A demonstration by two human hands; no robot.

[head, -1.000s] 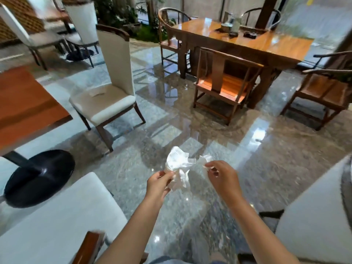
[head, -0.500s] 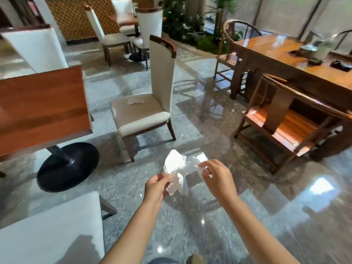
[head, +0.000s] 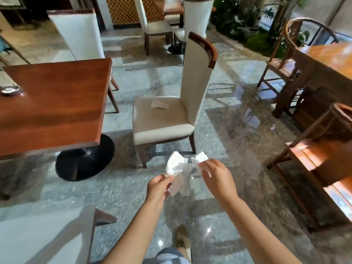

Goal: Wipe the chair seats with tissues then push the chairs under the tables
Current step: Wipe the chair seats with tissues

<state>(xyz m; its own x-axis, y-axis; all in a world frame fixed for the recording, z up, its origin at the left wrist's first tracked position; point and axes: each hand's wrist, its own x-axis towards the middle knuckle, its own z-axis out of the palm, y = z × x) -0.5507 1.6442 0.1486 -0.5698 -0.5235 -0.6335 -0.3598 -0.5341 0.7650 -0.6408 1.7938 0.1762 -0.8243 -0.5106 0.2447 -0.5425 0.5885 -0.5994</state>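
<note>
Tissue (head: 178,168) pinched btwn both hands, left (head: 157,187) & right (head: 217,179), above floor.

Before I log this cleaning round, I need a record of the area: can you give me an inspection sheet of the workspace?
Surface: glossy marble floor, strong reflections, no spill seen.
Job's things: cream high-back chair stands pulled out from the red-brown table; a folded tissue lies on its seat.
Clutter: a glass dish on that table.
Hands: left hand and right hand together hold a crumpled tissue.
Cables: nothing seen.
Surroundings: wooden armchairs and a long wooden table on the right, more cream chairs and plants behind.
</note>
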